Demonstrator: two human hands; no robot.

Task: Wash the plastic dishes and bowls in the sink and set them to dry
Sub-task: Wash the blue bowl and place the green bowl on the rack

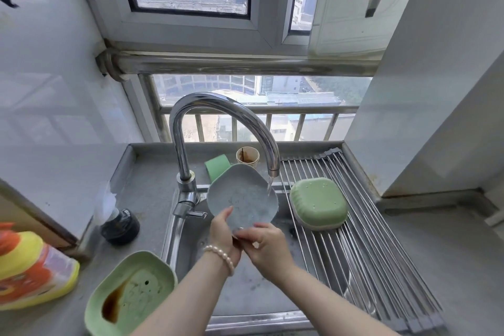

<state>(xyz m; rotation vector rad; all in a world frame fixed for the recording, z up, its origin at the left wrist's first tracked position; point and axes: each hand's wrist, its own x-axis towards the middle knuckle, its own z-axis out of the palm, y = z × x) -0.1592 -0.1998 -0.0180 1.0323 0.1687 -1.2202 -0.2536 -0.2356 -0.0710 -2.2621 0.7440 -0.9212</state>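
Plate: we hold the grey-blue plate tilted under the tap at frame centre, water running onto its right edge.
Left hand: our left hand grips the plate's lower rim.
Right hand: our right hand pinches the same lower edge beside it.
Drying: one green bowl lies upside down on the rack, right of centre.
Waiting: a stained green dish sits lower left.
Risk: we judge the wet plate could slip into the sink, since both grips crowd one edge.
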